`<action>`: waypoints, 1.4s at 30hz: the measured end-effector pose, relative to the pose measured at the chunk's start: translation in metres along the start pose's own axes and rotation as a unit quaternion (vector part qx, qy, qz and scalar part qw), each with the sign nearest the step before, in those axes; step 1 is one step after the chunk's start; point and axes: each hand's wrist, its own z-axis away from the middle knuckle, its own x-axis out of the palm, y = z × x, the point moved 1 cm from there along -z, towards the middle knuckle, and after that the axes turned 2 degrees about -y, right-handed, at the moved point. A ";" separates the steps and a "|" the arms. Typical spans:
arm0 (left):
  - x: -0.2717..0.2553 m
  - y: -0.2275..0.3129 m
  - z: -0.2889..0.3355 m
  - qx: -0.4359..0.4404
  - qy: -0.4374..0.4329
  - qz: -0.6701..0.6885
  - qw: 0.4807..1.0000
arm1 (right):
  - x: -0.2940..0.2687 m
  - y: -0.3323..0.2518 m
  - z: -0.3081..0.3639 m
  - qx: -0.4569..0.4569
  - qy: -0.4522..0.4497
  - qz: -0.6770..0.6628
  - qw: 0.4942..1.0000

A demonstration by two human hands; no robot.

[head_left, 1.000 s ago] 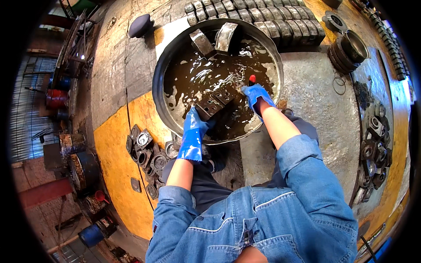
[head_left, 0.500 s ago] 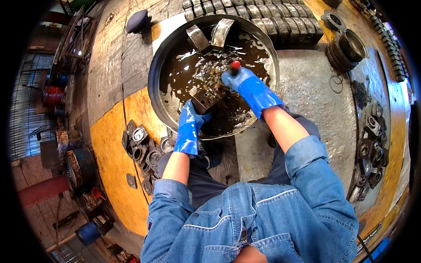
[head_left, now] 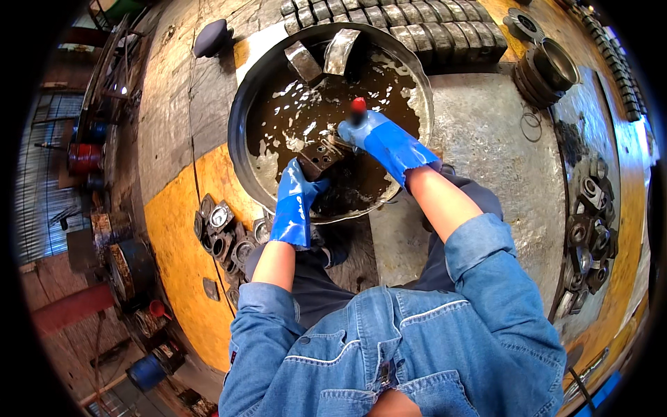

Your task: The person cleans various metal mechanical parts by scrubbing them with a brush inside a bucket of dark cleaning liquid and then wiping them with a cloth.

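Note:
A wide round metal basin (head_left: pixel 234 125) of murky brown liquid stands in front of me. My left hand (head_left: pixel 297 186), in a blue rubber glove, grips a dark metal block (head_left: pixel 318 158) with round holes at its left side, just above the liquid. My right hand (head_left: pixel 363 131), gloved alike, is closed round the black, red-tipped handle of a brush (head_left: pixel 358 105). Its tan end reaches the block's upper right side, partly hidden by the glove. Two curved metal blocks, a left one (head_left: pixel 303 61) and a right one (head_left: pixel 341 52), lean inside the basin's far wall.
Rows of curved metal blocks (head_left: pixel 445 42) stand behind the basin. Flat metal parts are piled at the left (head_left: pixel 226 240) and right (head_left: pixel 587 236). Stacked metal rings (head_left: pixel 545 73) stand far right. A dark cap (head_left: pixel 212 38) lies far left.
My right hand and the brush have moved slightly left, closer to the block. The splashing round the block has died down. My left hand still holds the block, and the whole view has shifted a little.

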 end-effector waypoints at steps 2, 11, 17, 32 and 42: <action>-0.002 0.009 0.002 0.018 0.003 0.038 0.999 | -0.009 0.000 -0.008 0.048 0.013 0.081 0.995; 0.003 0.005 0.003 0.016 0.000 0.097 0.995 | -0.003 -0.012 0.009 0.004 0.034 0.043 0.998; 0.006 0.002 -0.010 0.042 -0.008 0.105 0.994 | 0.018 0.022 -0.033 -0.087 0.044 0.030 0.995; 0.002 0.011 -0.003 0.057 -0.030 0.174 0.983 | -0.008 0.049 -0.010 0.019 0.066 -0.167 0.984; 0.007 -0.009 -0.006 0.092 0.001 0.152 0.984 | 0.003 0.020 -0.006 -0.074 -0.019 -0.166 0.983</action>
